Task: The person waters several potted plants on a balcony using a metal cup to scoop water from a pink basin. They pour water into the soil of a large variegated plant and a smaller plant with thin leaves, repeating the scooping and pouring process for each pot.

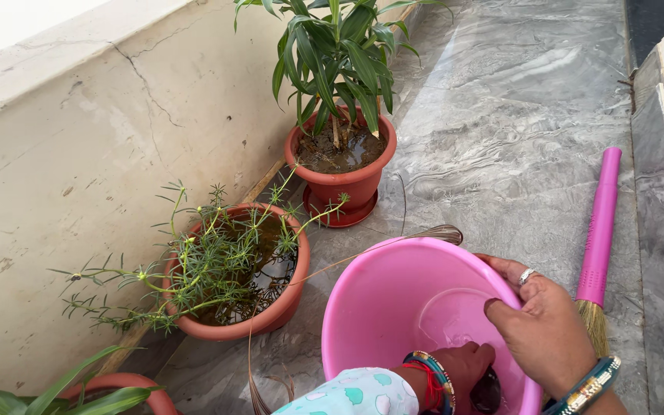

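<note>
A pink plastic bucket (pixel 382 300) stands on the grey stone floor at the bottom centre, with a little water in it. My left hand (pixel 461 365), bangles on the wrist, reaches down inside the bucket and is closed around a small dark object that is mostly hidden. My right hand (pixel 539 327), with a ring and bangles, grips the bucket's right rim, thumb inside.
A pink-handled broom (pixel 599 230) lies on the floor right of the bucket. Two terracotta pots stand by the cracked wall: one with thin-leaved plants (pixel 232 277), one with a broad-leaved plant (pixel 341 154). A third pot rim (pixel 121 384) shows at bottom left.
</note>
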